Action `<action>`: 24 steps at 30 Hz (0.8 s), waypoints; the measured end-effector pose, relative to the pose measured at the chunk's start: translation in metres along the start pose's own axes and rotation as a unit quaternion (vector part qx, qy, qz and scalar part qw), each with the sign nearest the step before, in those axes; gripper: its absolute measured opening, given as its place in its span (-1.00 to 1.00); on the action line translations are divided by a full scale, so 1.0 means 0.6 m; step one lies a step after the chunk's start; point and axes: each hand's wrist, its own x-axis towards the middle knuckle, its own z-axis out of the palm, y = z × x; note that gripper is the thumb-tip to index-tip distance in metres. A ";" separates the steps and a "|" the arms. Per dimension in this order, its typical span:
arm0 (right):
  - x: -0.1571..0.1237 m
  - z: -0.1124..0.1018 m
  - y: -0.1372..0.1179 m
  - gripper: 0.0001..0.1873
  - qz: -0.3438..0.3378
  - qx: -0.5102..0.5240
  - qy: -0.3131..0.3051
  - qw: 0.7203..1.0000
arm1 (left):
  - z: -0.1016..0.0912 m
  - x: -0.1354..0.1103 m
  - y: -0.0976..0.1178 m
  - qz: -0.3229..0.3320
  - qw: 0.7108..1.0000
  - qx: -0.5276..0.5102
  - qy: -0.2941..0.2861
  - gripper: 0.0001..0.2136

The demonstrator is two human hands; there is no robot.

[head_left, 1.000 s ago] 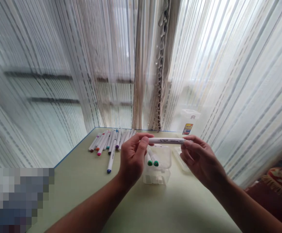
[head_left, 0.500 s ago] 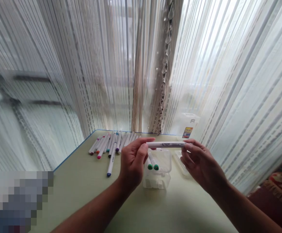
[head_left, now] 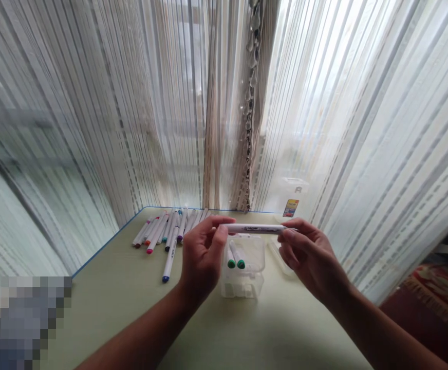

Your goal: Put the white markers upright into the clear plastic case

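While the left hand [head_left: 203, 252] pinches one end of a white marker [head_left: 253, 228] between thumb and fingers, the right hand [head_left: 312, 251] pinches the other, so the marker lies level above the desk [head_left: 131, 308], over the back of an open clear case [head_left: 243, 288]. Two green-ended markers [head_left: 240, 257] rest in the case's rear half. Left of the hands, a loose pile of markers [head_left: 155, 234] includes a blue-ended one [head_left: 169, 257] lying nearest the person. A clear labelled box [head_left: 294, 190] stands behind the right hand, near the curtain [head_left: 170, 128].

We are holding a white, dark-lettered marker [head_left: 253, 228] | it is pointing sideways, nearly level, in midair | we are pinching both ends
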 end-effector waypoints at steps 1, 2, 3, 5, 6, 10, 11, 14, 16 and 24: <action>-0.001 0.000 0.000 -0.80 -0.004 -0.004 -0.002 1.000 | 0.001 0.000 0.000 -0.001 1.000 0.005 -0.002 -0.78; -0.001 0.000 0.001 -0.80 -0.006 -0.006 -0.003 1.000 | 0.001 0.000 0.001 -0.004 1.000 0.010 -0.006 -0.80; -0.001 0.000 0.001 -0.80 -0.008 -0.008 -0.004 1.000 | 0.002 -0.001 0.002 -0.006 1.000 0.015 -0.010 -0.81; 0.000 0.000 0.002 -0.80 -0.011 -0.009 -0.006 1.000 | 0.003 -0.002 0.003 -0.005 1.000 0.022 -0.017 -0.83; 0.000 0.000 0.002 -0.80 -0.012 -0.010 -0.007 1.000 | 0.004 -0.002 0.004 -0.001 1.000 0.024 -0.019 -0.83; 0.001 -0.001 0.002 -0.80 -0.011 -0.009 -0.012 1.000 | 0.005 -0.001 0.002 0.010 0.999 0.024 -0.025 -0.84; 0.001 -0.001 0.002 -0.80 -0.012 -0.009 -0.013 1.000 | 0.005 0.000 0.001 0.011 0.999 0.024 -0.026 -0.84; 0.001 -0.001 0.003 -0.81 -0.015 -0.010 -0.017 1.000 | 0.005 0.001 0.000 0.013 0.999 0.023 -0.027 -0.84; 0.000 -0.001 0.003 -0.82 -0.016 -0.008 -0.018 1.000 | 0.004 0.001 0.000 0.008 0.999 0.026 -0.024 -0.84; -0.004 0.001 0.003 -0.83 -0.032 -0.014 -0.037 0.999 | 0.003 0.001 0.000 -0.029 0.999 0.015 -0.012 -0.80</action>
